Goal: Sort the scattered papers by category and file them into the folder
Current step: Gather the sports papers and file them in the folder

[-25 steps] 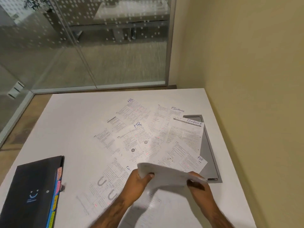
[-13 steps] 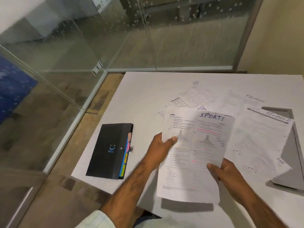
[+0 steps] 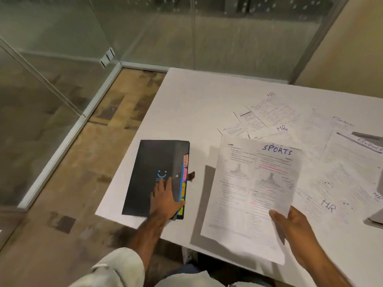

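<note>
A sheet marked SPORTS [image 3: 255,193] hangs above the white table [image 3: 196,104], pinched at its lower right edge by my right hand [image 3: 294,230]. A black expanding folder [image 3: 153,168] with coloured tabs along its right side lies closed at the table's near left corner. My left hand [image 3: 164,198] rests on the folder's lower right part, fingers spread on the cover and thumb at the tabbed edge. Several sheets marked HR [image 3: 327,206] and FINANCE [image 3: 356,143] lie scattered on the table to the right.
A grey tray [image 3: 373,136] sits under the papers at the right edge. The folder's clasp strap [image 3: 191,176] sticks out to its right. Glass partitions [image 3: 145,30] stand behind and to the left, with floor [image 3: 87,162] beyond the table's left edge.
My left hand let go of the SPORTS sheet and moved left onto the folder. My right hand now holds the sheet alone. The view has swung left.
</note>
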Tool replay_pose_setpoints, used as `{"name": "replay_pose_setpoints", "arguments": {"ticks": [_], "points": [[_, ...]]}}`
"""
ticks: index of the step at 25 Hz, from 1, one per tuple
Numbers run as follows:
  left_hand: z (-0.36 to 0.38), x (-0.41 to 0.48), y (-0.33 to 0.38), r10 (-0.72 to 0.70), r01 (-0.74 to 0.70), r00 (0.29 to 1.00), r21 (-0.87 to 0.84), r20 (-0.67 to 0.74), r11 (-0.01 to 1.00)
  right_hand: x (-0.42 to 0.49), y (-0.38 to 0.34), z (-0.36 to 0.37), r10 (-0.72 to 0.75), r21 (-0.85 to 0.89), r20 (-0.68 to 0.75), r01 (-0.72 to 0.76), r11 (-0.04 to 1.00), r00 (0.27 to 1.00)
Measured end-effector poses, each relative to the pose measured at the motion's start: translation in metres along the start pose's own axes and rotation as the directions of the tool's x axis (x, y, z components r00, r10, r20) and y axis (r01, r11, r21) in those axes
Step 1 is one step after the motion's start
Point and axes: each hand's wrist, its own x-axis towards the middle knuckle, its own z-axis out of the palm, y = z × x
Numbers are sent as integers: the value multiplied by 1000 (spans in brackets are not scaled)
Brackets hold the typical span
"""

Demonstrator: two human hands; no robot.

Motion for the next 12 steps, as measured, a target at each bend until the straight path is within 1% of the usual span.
{"name": "replay_pose_setpoints", "arguments": {"ticks": [1, 2, 5, 8, 10, 12], "points": [[8, 6, -8, 31, -32, 999, 86, 12, 996, -6, 2, 6, 16, -2, -34, -17, 1000, 999], [14, 11, -14, 54, -57, 998, 133, 19, 989, -12, 2, 12, 38, -1, -53, -38, 999, 998], [22, 18, -15, 110, -105, 994, 198, -16, 975, -32, 6, 26, 98, -13, -78, -99, 995, 992], [25, 20, -6, 114, -108, 993, 204, -20, 973, -38, 3, 30, 91, -51, -118, -97, 994, 989], [27, 21, -7, 130, -115, 990, 212, -60, 971, -35, -2, 32, 68, -68, -123, -77, 995, 990], [28, 24, -12, 145, -127, 987, 231, -66, 965, -34, -4, 37, 47, -59, -114, -54, 997, 992]]}}
